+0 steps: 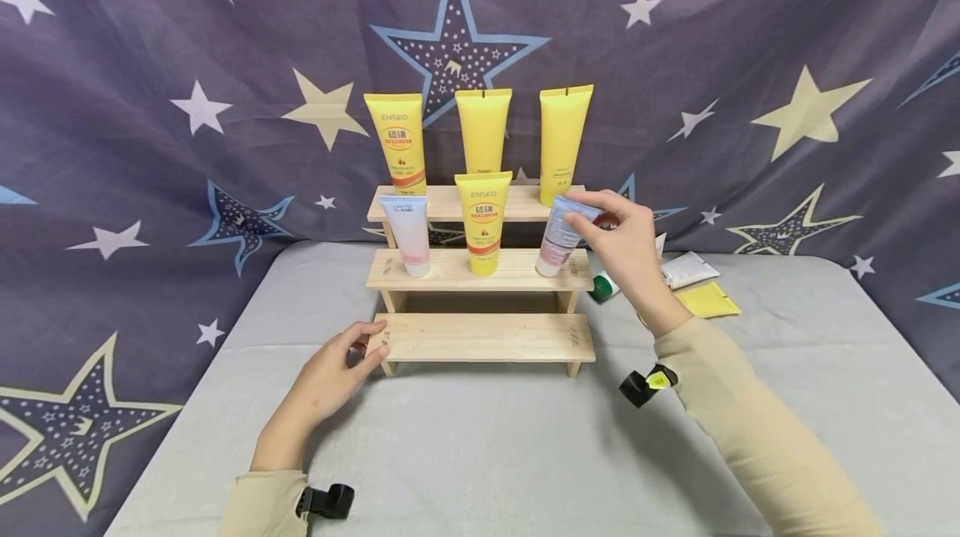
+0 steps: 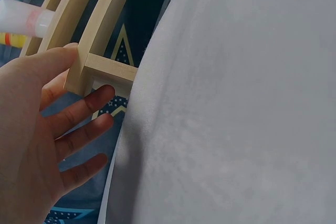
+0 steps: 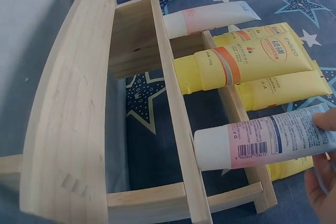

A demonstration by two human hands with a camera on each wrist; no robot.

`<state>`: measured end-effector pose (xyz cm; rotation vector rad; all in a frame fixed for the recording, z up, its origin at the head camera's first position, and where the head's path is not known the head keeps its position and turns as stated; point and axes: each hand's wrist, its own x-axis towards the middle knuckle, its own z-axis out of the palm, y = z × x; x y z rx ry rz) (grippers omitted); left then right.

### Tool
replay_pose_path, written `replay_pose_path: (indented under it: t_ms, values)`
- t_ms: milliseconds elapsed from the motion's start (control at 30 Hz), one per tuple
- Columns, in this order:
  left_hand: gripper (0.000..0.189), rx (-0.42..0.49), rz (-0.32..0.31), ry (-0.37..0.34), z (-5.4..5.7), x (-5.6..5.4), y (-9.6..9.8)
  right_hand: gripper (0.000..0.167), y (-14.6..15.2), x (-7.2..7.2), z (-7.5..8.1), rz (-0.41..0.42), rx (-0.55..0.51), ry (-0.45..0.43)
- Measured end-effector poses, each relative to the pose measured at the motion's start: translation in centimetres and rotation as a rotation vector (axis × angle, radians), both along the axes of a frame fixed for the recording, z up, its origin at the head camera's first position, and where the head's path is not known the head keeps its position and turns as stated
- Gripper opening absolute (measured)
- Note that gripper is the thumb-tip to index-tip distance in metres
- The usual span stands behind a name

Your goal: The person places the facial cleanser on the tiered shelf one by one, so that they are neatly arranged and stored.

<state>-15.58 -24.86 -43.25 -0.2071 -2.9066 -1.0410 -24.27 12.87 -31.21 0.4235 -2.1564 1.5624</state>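
Note:
A three-step wooden display stand (image 1: 480, 337) stands on the cloth-covered table. My left hand (image 1: 326, 374) holds the left end of its lowest step between thumb and index finger, the other fingers spread apart in the left wrist view. My right hand (image 1: 626, 237) pinches the top of a blue-and-pink squeeze tube (image 1: 558, 241) at the right of the middle step. The tube leans slightly, its white cap down at the board. On that step also stand a yellow tube (image 1: 483, 224) in the middle and a white-and-pink tube (image 1: 406, 237) at the left.
Along the top step stand a yellow tube with a printed label (image 1: 397, 141), a second yellow tube (image 1: 483, 128) and a third one (image 1: 562, 141). Right of the stand lie a yellow tube (image 1: 708, 301), a white tube (image 1: 688, 270) and a green-capped tube (image 1: 602, 287). A star-patterned curtain (image 1: 225, 62) hangs behind.

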Motion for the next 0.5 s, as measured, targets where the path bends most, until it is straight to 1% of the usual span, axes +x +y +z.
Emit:
replay_pose_path:
  t_ms: [167,500]
  values:
    - [0.048,0.003,0.001,0.01,-0.03,-0.08,-0.04,0.026,-0.35,-0.24,0.12,0.024,0.028,0.001]
    - [0.048,0.002,-0.004,0.014,-0.08,-0.11,-0.1,0.03,-0.79,-0.36,-0.01,0.007,0.074,-0.047]
